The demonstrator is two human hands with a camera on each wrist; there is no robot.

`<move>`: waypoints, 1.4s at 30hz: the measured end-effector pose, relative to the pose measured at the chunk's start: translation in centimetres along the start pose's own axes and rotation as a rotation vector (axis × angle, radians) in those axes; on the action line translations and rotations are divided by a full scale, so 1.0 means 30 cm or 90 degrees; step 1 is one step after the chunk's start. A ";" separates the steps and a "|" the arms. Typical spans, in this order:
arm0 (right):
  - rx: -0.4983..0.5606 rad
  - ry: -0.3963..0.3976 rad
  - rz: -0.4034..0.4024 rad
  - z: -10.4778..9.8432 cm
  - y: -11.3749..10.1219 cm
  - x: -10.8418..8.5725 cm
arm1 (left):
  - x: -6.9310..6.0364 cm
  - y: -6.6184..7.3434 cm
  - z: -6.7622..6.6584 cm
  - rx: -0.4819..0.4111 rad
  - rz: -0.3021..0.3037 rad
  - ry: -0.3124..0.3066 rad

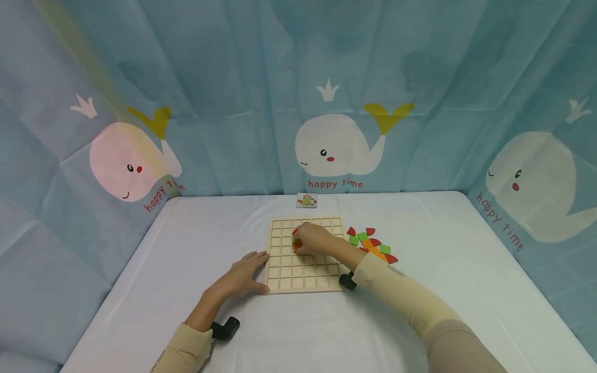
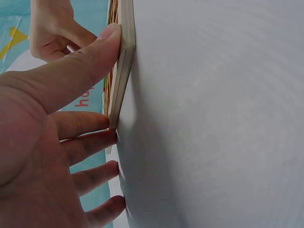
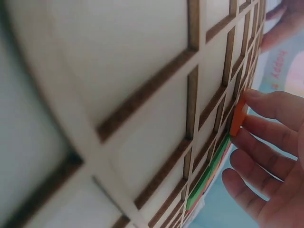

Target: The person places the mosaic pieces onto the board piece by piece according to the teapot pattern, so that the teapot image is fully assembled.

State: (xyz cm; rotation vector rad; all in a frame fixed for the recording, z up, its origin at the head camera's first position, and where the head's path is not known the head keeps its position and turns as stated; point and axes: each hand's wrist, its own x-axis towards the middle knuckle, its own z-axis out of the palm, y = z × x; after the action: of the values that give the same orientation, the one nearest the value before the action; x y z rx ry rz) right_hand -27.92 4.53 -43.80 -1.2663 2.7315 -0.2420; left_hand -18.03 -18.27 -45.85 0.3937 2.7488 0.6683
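A wooden grid board (image 1: pixel 285 273) lies on the table, its square cells bordered by raised slats. My left hand (image 1: pixel 241 274) rests at the board's left edge; its thumb touches the side and its fingers are spread fairly straight. Over the upper middle of the grid, my right hand (image 1: pixel 313 239) pinches an orange piece (image 3: pixel 239 114) between thumb and fingers, down against the slats. Green pieces (image 3: pixel 209 175) sit on the board beside it. A bit of red (image 1: pixel 295 231) shows there too, mostly covered by the right hand in the head view.
Right of the board lies a loose group of red quarter-round pieces (image 1: pixel 375 242), green squares (image 1: pixel 384 249) and orange pieces (image 1: pixel 371 247), partly behind the right forearm. A small pattern card (image 1: pixel 306 200) lies behind the board. A whale-print curtain (image 1: pixel 224 103) surrounds the white table (image 1: pixel 186 248).
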 end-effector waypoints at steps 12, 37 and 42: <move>0.004 -0.007 0.022 0.013 0.000 0.008 | 0.008 -0.002 -0.004 0.008 0.006 0.005; 0.128 0.033 0.250 -0.080 0.293 -0.277 | 0.002 0.005 -0.002 0.008 -0.003 0.004; 0.128 -0.016 0.320 -0.083 0.335 -0.311 | 0.000 0.005 0.000 0.004 -0.002 0.004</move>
State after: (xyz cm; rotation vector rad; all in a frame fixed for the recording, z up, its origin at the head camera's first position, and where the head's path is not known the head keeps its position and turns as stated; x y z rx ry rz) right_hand -29.85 18.30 -42.92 -0.5058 2.8020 -0.4258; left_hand -18.01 -18.13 -45.76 0.3897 2.7576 0.6620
